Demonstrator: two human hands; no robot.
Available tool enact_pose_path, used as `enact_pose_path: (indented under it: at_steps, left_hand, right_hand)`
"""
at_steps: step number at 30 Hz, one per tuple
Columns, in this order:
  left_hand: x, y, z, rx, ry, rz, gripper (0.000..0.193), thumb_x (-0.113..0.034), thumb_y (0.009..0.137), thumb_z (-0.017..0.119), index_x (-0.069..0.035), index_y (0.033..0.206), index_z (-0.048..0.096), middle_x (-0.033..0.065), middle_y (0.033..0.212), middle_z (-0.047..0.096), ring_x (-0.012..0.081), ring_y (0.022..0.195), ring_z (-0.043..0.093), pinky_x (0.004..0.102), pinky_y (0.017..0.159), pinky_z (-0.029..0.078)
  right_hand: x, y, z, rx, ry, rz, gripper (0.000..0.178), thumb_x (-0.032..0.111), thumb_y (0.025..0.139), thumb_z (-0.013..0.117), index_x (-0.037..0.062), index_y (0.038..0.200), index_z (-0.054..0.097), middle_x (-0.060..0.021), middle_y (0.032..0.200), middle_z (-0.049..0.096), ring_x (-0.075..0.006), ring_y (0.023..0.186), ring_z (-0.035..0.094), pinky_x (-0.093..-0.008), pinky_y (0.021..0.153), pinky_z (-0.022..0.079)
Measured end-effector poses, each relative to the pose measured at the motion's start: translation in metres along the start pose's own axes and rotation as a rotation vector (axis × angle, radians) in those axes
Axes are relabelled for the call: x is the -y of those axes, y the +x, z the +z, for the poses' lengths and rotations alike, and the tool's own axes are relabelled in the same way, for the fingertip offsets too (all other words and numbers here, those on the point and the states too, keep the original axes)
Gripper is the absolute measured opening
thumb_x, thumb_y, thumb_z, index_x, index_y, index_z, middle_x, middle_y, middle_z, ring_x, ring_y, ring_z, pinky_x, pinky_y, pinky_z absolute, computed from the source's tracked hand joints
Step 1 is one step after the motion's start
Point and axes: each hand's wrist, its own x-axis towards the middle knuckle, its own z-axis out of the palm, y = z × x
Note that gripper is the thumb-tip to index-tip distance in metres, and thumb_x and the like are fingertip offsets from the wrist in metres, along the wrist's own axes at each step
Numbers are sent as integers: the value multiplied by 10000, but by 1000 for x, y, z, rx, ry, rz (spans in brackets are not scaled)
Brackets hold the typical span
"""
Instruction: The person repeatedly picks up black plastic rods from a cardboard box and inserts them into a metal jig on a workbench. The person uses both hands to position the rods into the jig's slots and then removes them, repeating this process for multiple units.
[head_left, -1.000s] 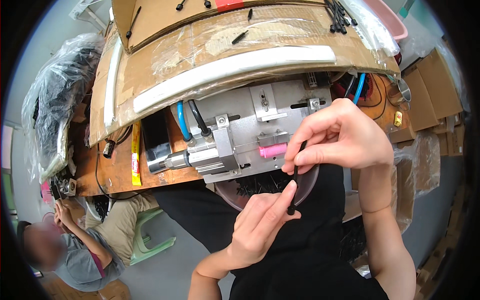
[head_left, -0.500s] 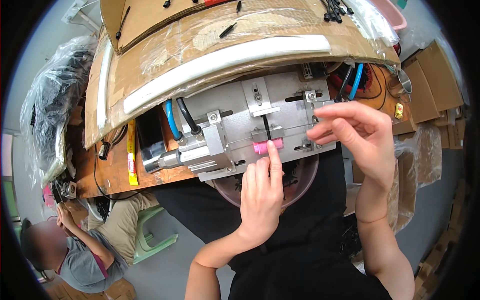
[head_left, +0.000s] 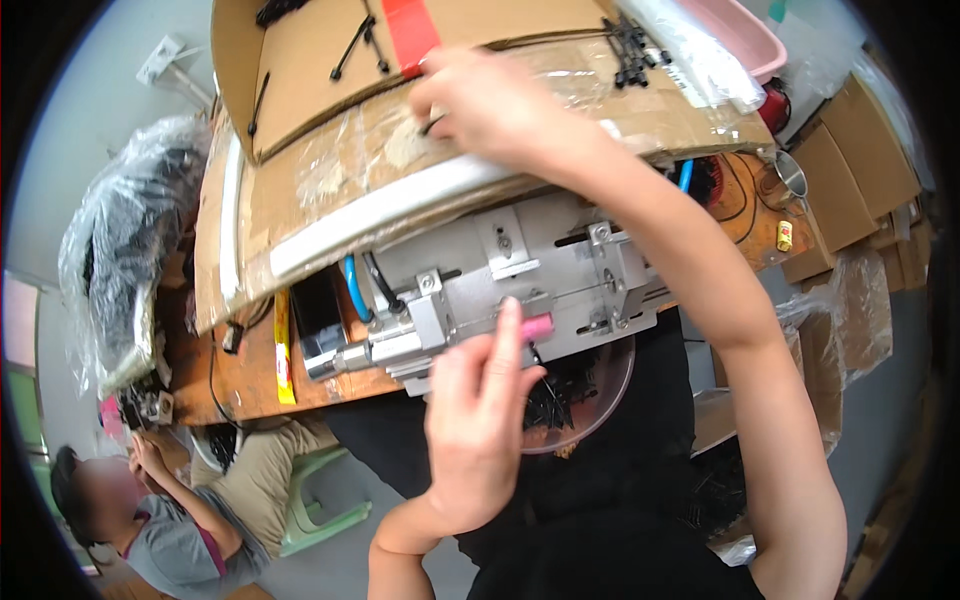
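Observation:
My left hand [head_left: 472,435] is in front of the metal fixture [head_left: 455,245], index finger stretched out and the other fingers partly bent. Its fingertip is close to a pink cylindrical piece [head_left: 538,327] on the fixture's front. Just below the pink piece, by my left thumb, a thin black rod [head_left: 537,354] slants over a translucent bowl [head_left: 612,390]; I cannot tell whether the hand touches it. My right hand [head_left: 490,105] reaches across the fixture to the cardboard [head_left: 330,180], its fingers closed on a short black rod [head_left: 431,126], partly hidden and blurred.
Black rods with knobbed ends [head_left: 630,50] lie on the cardboard at far right, others farther left. Blue and black hoses [head_left: 357,290] rise from the fixture. A yellow packet [head_left: 284,350] lies on the wooden table. At lower left a co-worker [head_left: 175,530] sits beside the table.
My right hand has moved from the fixture's right end up and left onto the cardboard. My left fingertip has come off the pink piece, and the black rod behind it is gone from there.

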Motion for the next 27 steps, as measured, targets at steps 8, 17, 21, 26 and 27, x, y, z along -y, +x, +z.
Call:
enact_pose_path:
  at_steps: [8,17,21,26,27]
  left_hand:
    - [19,137,-3,-171,-106,217,137,12,873,604,-9,993,665,75,841,574,142,687,495,260,681,436]
    - [6,242,95,150,-22,459,218,-47,771,706,5,969,629,217,881,633,391,852,622,427,779,493]
    - [31,216,52,28,-51,235,273,40,769,677,-17,1033,638,164,803,623,289,764,622,366,725,493]
    - [48,140,-2,-63,-54,222,456,68,775,654,-35,1216,603,127,872,576,228,785,592,353,726,495]
    - [44,120,-6,-65,-77,202,494,79,773,645,-27,1252,586,134,889,570,240,799,590,365,734,498]
  right_hand:
    - [-20,-70,-58,-70,-6,150,84,-12,769,578,1,832,632,-152,884,617,-328,917,603,-403,763,510]
    - [-57,-119,-103,-242,39,442,141,-44,775,634,-21,914,648,-174,848,649,-346,790,639,-392,720,501]
    - [-63,-111,-92,-241,88,414,152,-32,777,648,-17,928,656,-173,837,664,-330,777,652,-365,713,510]
    - [-28,-95,-83,-297,467,507,126,21,844,672,-23,961,658,-97,845,699,-147,781,679,-273,688,535]
    - [-12,-92,-83,-271,880,616,158,52,886,661,-52,1002,632,-108,879,695,-155,788,680,-264,705,563]
